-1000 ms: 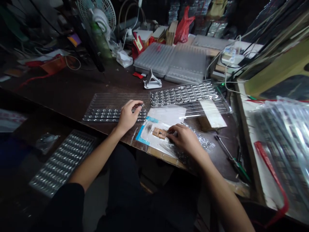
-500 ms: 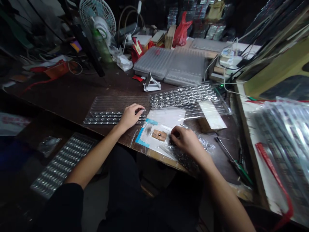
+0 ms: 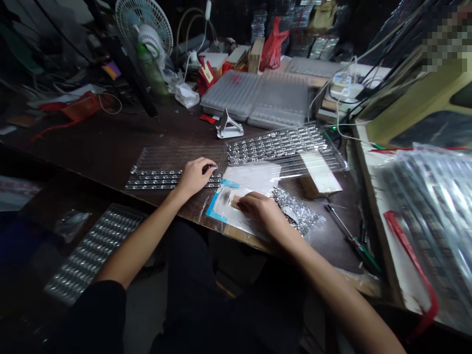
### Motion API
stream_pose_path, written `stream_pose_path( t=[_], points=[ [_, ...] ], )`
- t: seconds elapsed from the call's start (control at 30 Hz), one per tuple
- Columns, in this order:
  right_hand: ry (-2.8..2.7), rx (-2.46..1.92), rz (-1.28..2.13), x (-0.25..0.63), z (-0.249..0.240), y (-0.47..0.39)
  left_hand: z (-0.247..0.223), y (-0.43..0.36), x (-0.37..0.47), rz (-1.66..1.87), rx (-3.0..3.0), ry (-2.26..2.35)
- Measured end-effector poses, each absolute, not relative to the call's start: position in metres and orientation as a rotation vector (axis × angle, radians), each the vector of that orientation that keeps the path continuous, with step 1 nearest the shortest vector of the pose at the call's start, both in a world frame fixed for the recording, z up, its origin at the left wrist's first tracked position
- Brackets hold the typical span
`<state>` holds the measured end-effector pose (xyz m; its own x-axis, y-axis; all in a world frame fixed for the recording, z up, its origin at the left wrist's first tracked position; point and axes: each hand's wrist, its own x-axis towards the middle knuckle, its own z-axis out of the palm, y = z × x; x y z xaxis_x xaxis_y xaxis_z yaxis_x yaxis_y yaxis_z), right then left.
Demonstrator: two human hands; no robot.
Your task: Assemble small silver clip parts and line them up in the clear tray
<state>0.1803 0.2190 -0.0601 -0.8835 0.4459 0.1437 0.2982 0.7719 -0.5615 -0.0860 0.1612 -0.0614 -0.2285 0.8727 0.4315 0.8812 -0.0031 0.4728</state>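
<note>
My left hand (image 3: 195, 178) lies over the right end of a clear ribbed tray (image 3: 173, 157), thumb and fingertips curled together by the upper edge of its filled rows. Whatever is between those fingers is too small to tell. Rows of shiny metal parts (image 3: 158, 180) fill the tray's near side. My right hand (image 3: 260, 209) is closed over a small brown block (image 3: 235, 200), covering most of it; its fingertips are hidden. The block rests on a white sheet (image 3: 225, 206) edged with blue tape. Loose small metal parts (image 3: 300, 211) lie on plastic beside my right wrist.
A second clear tray of metal parts (image 3: 276, 145) lies beyond, propped near a white-topped block (image 3: 320, 172). A green-handled screwdriver (image 3: 354, 241) is at right. Behind are a white stand (image 3: 229, 125), stacked clear trays (image 3: 232, 93) and a fan (image 3: 145, 24). Another filled tray (image 3: 96, 253) sits lower left.
My right hand has moved left from beside the loose metal parts onto the brown block, which it now mostly covers. My left hand has barely shifted; the view has turned slightly.
</note>
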Motion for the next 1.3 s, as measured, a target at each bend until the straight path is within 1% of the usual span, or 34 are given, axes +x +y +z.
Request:
stream_pose_path(
  t=[0.17,0.27,0.53,0.67,0.87,1.0,1.13,1.3],
  points=[
    [-2.908,-0.595,0.357,0.178,-0.057,0.208,-0.062,0.162,-0.079,-1.124,-1.956,-2.205],
    [-2.976,-0.569,0.255,0.177,-0.054,0.205,-0.063,0.162,-0.081,-1.104,-1.96,-2.214],
    [-2.925,-0.617,0.446,0.181,-0.05,0.211,-0.063,0.173,-0.08,-0.861,-1.916,-2.333],
    [-2.898,-0.613,0.476,0.183,-0.052,0.214,-0.063,0.171,-0.086,-0.734,-1.865,-2.344],
    [-2.914,-0.445,0.524,0.179,-0.056,0.213,-0.062,0.165,-0.1,-0.792,-1.944,-2.332],
    [-2.83,-0.373,0.564,0.181,-0.056,0.213,-0.059,0.17,-0.094,-0.747,-1.994,-2.292],
    [-2.709,-0.371,0.629,0.183,-0.057,0.214,-0.056,0.172,-0.091,-0.7,-2.062,-2.227],
    [-2.657,-0.426,0.736,0.186,-0.052,0.214,-0.049,0.158,-0.102,-0.721,-2.002,-2.293]
  ],
)
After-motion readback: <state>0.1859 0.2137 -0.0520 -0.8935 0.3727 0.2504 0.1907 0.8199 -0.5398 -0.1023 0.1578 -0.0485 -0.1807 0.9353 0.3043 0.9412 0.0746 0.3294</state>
